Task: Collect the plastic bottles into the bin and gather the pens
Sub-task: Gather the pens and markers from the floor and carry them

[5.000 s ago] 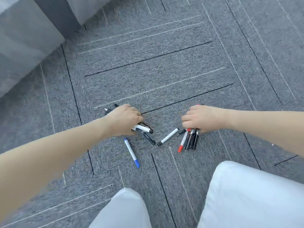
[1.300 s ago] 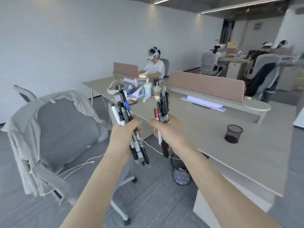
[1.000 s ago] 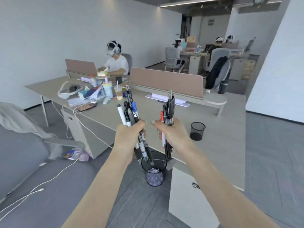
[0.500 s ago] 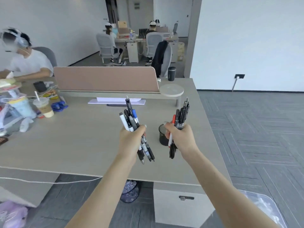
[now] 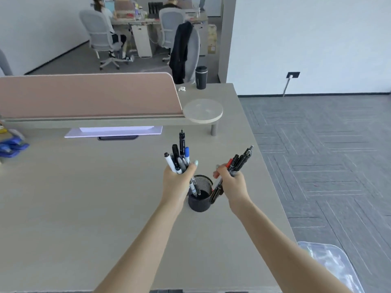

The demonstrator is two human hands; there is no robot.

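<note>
My left hand [image 5: 177, 182] grips a bundle of several pens and markers [image 5: 179, 157], black, white and blue, held upright. Their lower tips hang over the mouth of a black mesh pen cup [image 5: 200, 203] that stands on the grey desk [image 5: 84, 208]. My right hand [image 5: 231, 182] grips a second bundle of black and red pens [image 5: 238, 160], tilted to the right, with its lower ends at the cup's right rim. Both hands hover just above the cup, one on each side. A clear plastic bin [image 5: 330, 265] shows at the lower right, on the floor.
A brown divider panel [image 5: 88, 95] and a round shelf [image 5: 203, 111] run across the desk's far side. A black tumbler [image 5: 201, 77] stands at the far corner. Blue items [image 5: 11, 145] lie at the left edge. Grey carpet spreads to the right. People sit at desks farther back.
I have risen from the carpet with a pen bundle in each hand and turned right to the desk. Both hands have dropped to the mesh cup, the left bundle's tips now over its mouth.
</note>
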